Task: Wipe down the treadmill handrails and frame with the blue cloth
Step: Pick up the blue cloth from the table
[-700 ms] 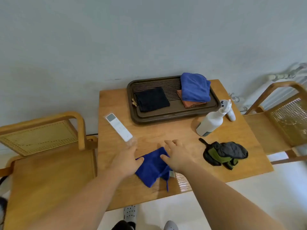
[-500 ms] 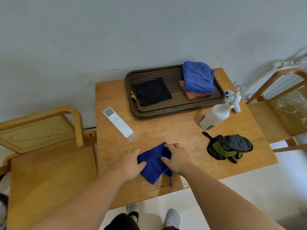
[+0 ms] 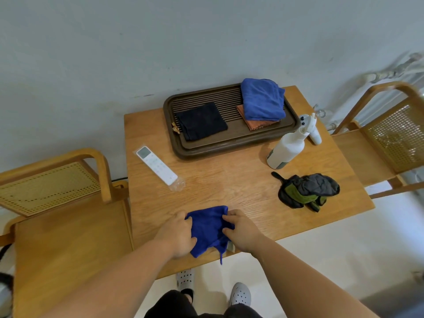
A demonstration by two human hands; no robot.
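Observation:
A small blue cloth (image 3: 207, 228) lies bunched at the near edge of the wooden table (image 3: 229, 180), one corner hanging over the edge. My left hand (image 3: 177, 235) pinches its left side and my right hand (image 3: 241, 230) grips its right side, fingers curled into the fabric. No treadmill is in view.
A brown slatted tray (image 3: 229, 143) at the back holds a black cloth (image 3: 202, 121) and a folded blue towel (image 3: 262, 99) on an orange cloth. A white remote (image 3: 157, 165), a white spray bottle (image 3: 289, 146) and a black-green pouch (image 3: 307, 190) lie on the table. Wooden chairs (image 3: 57, 203) flank it.
Both hands went from lying flat on the cloth to closing on its two sides and gathering it toward the table's near edge. My view has shifted back slightly.

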